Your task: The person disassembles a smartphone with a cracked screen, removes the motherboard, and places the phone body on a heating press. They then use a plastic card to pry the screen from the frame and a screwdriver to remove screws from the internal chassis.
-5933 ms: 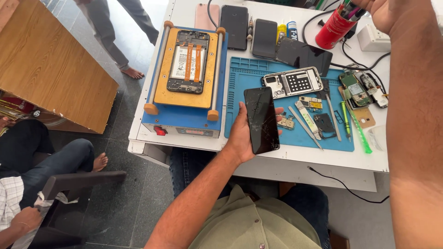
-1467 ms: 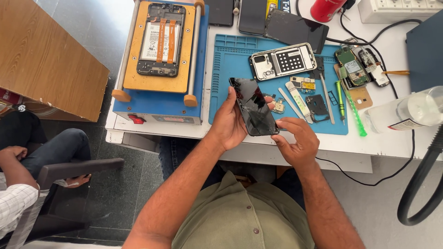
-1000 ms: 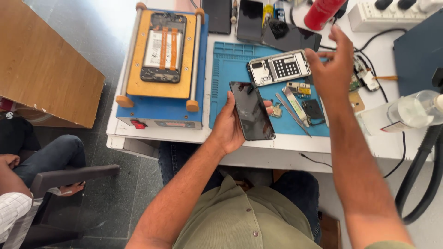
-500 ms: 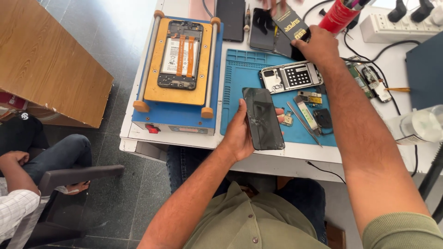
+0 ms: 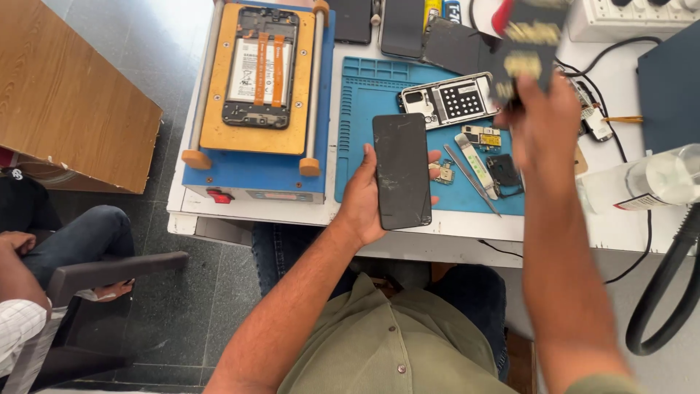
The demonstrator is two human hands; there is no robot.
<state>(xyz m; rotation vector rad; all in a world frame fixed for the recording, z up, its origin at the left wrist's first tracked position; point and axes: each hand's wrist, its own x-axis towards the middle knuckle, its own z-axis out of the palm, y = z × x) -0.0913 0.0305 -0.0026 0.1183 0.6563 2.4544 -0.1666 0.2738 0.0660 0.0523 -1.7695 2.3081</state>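
Note:
My left hand (image 5: 362,203) grips a black phone screen (image 5: 400,171) with a cracked lower corner, held flat above the near edge of the blue work mat (image 5: 372,95). My right hand (image 5: 543,124) is raised over the mat's right side and holds a dark flat phone part (image 5: 526,45) with yellowish markings; it is blurred by motion. Below it on the mat lie an opened phone frame (image 5: 448,101), small circuit pieces (image 5: 481,136) and metal tweezers (image 5: 471,179).
A blue and yellow heating platform (image 5: 259,157) carries an opened phone (image 5: 260,66) at the table's left. Dark phone panels (image 5: 402,28) line the back. A clear bottle (image 5: 642,186), a power strip (image 5: 627,14) and a black hose (image 5: 667,292) are right. A seated person (image 5: 44,248) is at left.
My right hand picked up the dark part from the back of the table and drew it toward me over the mat. My left hand keeps holding the screen.

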